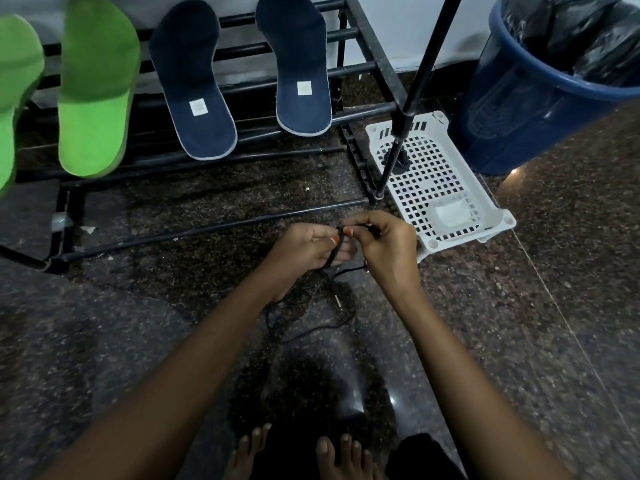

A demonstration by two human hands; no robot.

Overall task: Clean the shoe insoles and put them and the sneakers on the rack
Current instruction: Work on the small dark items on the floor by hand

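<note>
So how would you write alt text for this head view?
The left hand and right hand pinch a black lace over a dark stone floor. Behind, two green insoles and two navy insoles lean on a black rack; a white basket and blue bin sit at right.

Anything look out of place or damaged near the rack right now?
The white basket beside the rack seems to lie bottom up on the floor, with a black pole standing on it. A black lace, pinched by the left hand and right hand, trails loose across the floor.
</note>
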